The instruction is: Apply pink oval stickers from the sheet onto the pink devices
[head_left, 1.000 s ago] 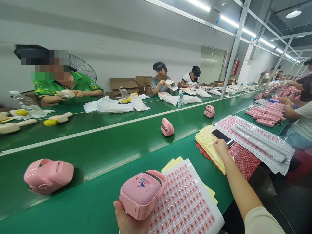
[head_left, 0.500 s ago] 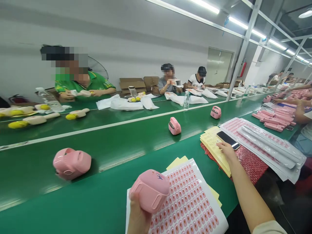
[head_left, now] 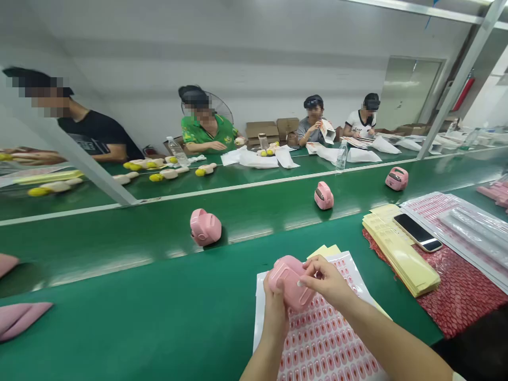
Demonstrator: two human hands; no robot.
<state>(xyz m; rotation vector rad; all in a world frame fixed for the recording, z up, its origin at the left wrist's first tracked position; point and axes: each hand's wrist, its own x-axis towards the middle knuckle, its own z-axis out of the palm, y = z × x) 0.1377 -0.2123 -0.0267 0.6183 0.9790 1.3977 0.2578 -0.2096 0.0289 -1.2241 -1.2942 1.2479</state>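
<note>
A pink rounded plastic case (head_left: 292,283) is held above the sheet of stickers. My left hand (head_left: 277,304) grips its left side, fingers wrapped round it. At its right side my right hand (head_left: 323,278) touches the case with thumb and fingers pressed together; what they pinch, if anything, is too small to make out. Beneath both hands lies a white sheet (head_left: 317,338) with rows of small oval pink stickers, partly hidden by my hands and the case. Yellow paper shows behind the sheet's top edge.
Pink cases (head_left: 205,227) stand on the green belt. To the right, a phone (head_left: 417,232) and stacked yellow sheets (head_left: 400,259) lie on red bubble wrap (head_left: 462,286). Across the belt, several people sit by white bags and bottles. A metal post (head_left: 87,153) rises at left.
My right hand has moved from the yellow sheets to the pink case in my left hand. The view has turned left, bringing another person and more pink items into sight.
</note>
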